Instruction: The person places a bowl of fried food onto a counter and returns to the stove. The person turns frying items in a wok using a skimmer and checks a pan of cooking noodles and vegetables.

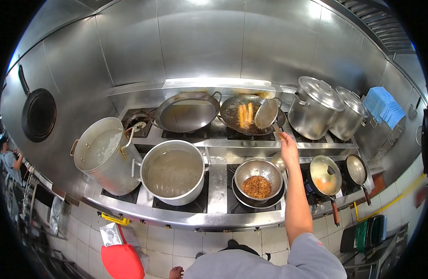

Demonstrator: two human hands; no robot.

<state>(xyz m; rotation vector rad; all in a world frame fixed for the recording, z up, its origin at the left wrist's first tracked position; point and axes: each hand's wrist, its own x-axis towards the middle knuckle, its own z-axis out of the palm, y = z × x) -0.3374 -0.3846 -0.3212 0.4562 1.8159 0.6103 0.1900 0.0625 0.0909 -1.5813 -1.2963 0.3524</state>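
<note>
My right hand [289, 149] grips the wooden handle of a round skimmer [267, 113], reaching over the back burners. The skimmer's bowl is tilted at the right side of a dark wok [228, 122] of oil. Several long golden fried rolls [245, 115] lie in that oil, just left of the skimmer. Below my forearm, a perforated metal colander [245, 169] holds a browned, crumbly food [256, 187] and sits over a dark pan. My left hand [176, 273] hangs low at the bottom edge, away from the stove; it is cut off, so its fingers are unclear.
A second wok [186, 113] stands left of the frying wok. Two large open pots [173, 195] [102, 167] hold cloudy liquid. Lidded pots [311, 116] are at back right, frying pans [324, 175] at front right. A red stool [122, 261] is on the floor. Another person [10, 159] is far left.
</note>
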